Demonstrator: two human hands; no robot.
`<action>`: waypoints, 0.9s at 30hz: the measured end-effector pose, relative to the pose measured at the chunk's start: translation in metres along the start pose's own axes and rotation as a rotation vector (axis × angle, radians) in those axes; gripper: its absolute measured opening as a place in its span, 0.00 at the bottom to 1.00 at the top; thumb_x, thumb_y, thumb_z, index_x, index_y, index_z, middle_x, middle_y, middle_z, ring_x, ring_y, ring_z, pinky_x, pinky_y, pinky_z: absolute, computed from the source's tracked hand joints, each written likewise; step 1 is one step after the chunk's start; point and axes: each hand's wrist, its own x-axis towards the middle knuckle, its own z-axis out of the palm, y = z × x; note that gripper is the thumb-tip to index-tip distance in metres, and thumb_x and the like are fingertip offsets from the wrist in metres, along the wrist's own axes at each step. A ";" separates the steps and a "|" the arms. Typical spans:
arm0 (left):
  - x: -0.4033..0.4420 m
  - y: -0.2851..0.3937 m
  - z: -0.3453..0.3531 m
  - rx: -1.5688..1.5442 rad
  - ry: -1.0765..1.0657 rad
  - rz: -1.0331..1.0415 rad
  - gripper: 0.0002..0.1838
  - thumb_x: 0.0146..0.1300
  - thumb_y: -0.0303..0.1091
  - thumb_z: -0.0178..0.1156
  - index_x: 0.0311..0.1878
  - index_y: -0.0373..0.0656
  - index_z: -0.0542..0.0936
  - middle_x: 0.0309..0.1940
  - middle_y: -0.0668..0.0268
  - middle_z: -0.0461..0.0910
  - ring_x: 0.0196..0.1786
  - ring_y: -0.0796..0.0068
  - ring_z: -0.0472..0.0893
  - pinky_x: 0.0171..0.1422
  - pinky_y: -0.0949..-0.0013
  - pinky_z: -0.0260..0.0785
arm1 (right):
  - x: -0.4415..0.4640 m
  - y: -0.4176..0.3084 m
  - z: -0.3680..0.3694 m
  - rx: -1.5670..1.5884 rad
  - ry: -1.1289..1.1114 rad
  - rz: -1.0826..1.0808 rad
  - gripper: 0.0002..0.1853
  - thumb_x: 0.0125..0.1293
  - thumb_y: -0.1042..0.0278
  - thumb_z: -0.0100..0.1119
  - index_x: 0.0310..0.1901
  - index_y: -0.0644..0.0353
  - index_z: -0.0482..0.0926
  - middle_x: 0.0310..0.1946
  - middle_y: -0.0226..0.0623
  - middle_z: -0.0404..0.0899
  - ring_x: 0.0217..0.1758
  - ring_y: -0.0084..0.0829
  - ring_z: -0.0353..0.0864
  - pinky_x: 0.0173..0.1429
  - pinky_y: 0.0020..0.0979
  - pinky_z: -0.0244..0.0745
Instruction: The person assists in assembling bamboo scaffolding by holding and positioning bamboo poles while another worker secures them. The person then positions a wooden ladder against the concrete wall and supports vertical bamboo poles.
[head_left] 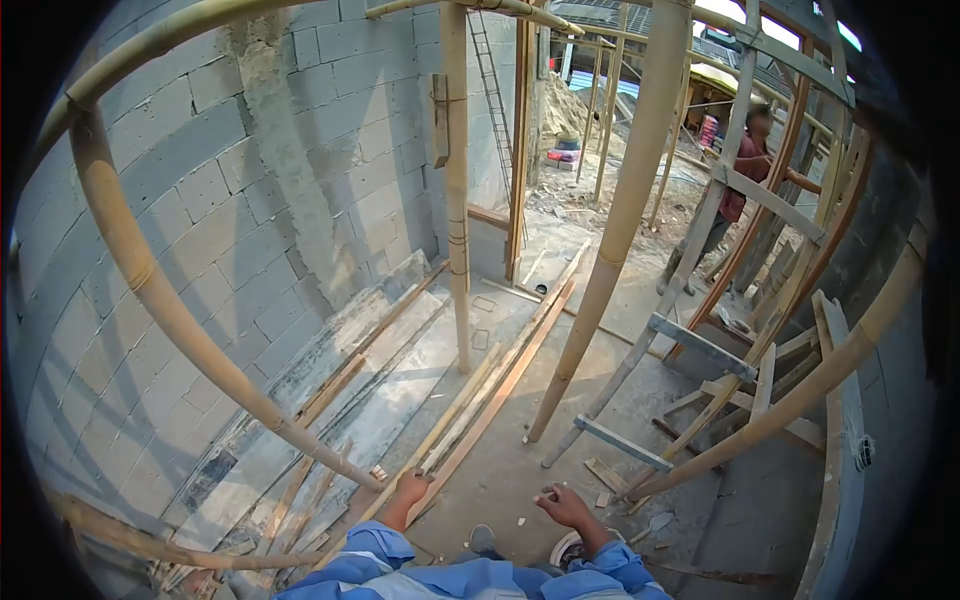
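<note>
My left hand [412, 487] is closed, low in the view over the near ends of long timber strips [500, 385] on the floor. Whether it touches them or holds something small cannot be made out. To its right, my right hand [565, 505] hangs above the concrete floor [480, 500], its fingers loosely bent and apart, with nothing visible in them. Blue sleeves cover both forearms. Just left of my left hand is the lower end of a curved-looking bamboo pole [240, 395].
Upright bamboo poles [615, 230] stand ahead. A wooden ladder [625, 440] leans on the right. Boards and scraps [290, 500] lie along the block wall [180, 230]. A person [745, 165] stands beyond the frame at the upper right.
</note>
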 end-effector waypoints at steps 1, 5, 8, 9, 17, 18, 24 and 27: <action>0.020 0.010 -0.012 -0.019 0.012 0.018 0.29 0.58 0.50 0.73 0.54 0.35 0.86 0.49 0.50 0.89 0.52 0.58 0.88 0.59 0.63 0.78 | 0.023 -0.020 -0.016 -0.006 0.103 -0.029 0.37 0.67 0.39 0.66 0.61 0.68 0.80 0.46 0.54 0.87 0.50 0.48 0.88 0.56 0.42 0.80; 0.088 0.011 -0.028 -0.204 0.041 0.000 0.29 0.59 0.49 0.72 0.53 0.33 0.85 0.44 0.54 0.89 0.45 0.64 0.88 0.54 0.64 0.78 | 0.098 -0.069 -0.054 0.085 0.311 -0.003 0.35 0.67 0.39 0.65 0.59 0.67 0.81 0.43 0.53 0.87 0.48 0.49 0.88 0.54 0.42 0.80; 0.093 0.029 -0.032 -0.321 -0.017 -0.209 0.27 0.61 0.47 0.73 0.53 0.32 0.85 0.41 0.57 0.89 0.40 0.69 0.87 0.48 0.66 0.78 | 0.142 -0.077 -0.053 0.097 0.254 -0.019 0.35 0.67 0.39 0.65 0.58 0.67 0.81 0.43 0.52 0.87 0.49 0.48 0.88 0.55 0.42 0.80; 0.105 0.019 -0.021 -0.354 -0.024 -0.215 0.25 0.61 0.45 0.74 0.52 0.33 0.85 0.37 0.61 0.88 0.36 0.73 0.85 0.42 0.67 0.77 | 0.160 -0.076 -0.051 0.090 0.217 -0.032 0.34 0.67 0.40 0.66 0.57 0.68 0.81 0.41 0.51 0.87 0.45 0.44 0.88 0.52 0.40 0.80; 0.240 0.095 -0.005 -0.291 -0.066 -0.198 0.32 0.59 0.46 0.75 0.58 0.30 0.82 0.45 0.54 0.89 0.44 0.66 0.88 0.51 0.65 0.79 | 0.313 -0.076 -0.046 0.033 -0.028 -0.014 0.35 0.68 0.39 0.67 0.55 0.71 0.82 0.38 0.50 0.88 0.38 0.36 0.89 0.47 0.38 0.82; 0.267 0.110 -0.010 -0.261 -0.039 -0.149 0.33 0.59 0.47 0.75 0.59 0.29 0.82 0.46 0.53 0.89 0.47 0.65 0.88 0.54 0.64 0.79 | 0.336 -0.087 -0.056 0.002 -0.037 -0.008 0.35 0.68 0.39 0.66 0.56 0.71 0.82 0.38 0.50 0.88 0.38 0.36 0.89 0.47 0.38 0.82; 0.406 0.333 -0.088 -0.241 0.131 0.192 0.46 0.59 0.52 0.75 0.73 0.34 0.70 0.63 0.47 0.81 0.59 0.57 0.85 0.64 0.60 0.76 | 0.478 -0.209 -0.144 0.051 0.023 -0.122 0.35 0.66 0.40 0.67 0.58 0.70 0.81 0.49 0.58 0.87 0.54 0.49 0.88 0.59 0.42 0.81; 0.455 0.445 -0.106 -0.256 0.481 0.498 0.55 0.56 0.53 0.78 0.79 0.36 0.60 0.70 0.45 0.72 0.63 0.51 0.82 0.68 0.56 0.75 | 0.510 -0.277 -0.201 0.120 0.158 -0.259 0.34 0.68 0.44 0.67 0.59 0.71 0.80 0.44 0.55 0.88 0.49 0.47 0.89 0.55 0.40 0.81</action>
